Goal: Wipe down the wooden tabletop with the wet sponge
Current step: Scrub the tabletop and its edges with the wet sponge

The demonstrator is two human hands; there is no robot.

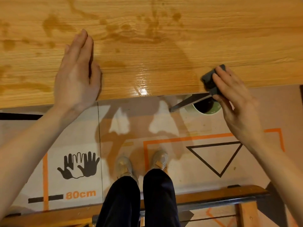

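Observation:
The wooden tabletop (pixel 164 38) fills the upper part of the head view, with wet streaks and dark damp patches across it and a shiny wet spot near its front edge. My right hand (pixel 234 102) grips a dark grey sponge (pixel 210 81) at the table's front edge on the right, part of the sponge hanging past the edge. My left hand (pixel 77 71) lies flat on the tabletop at the left, fingers straight and together, holding nothing.
Under the table edge by the sponge stands a green-rimmed cup (pixel 208 108) on the floor, beside a dark table leg (pixel 185 102). My feet (pixel 141 163) stand on a marked floor mat. A wooden bench rail (pixel 213 195) runs behind my legs.

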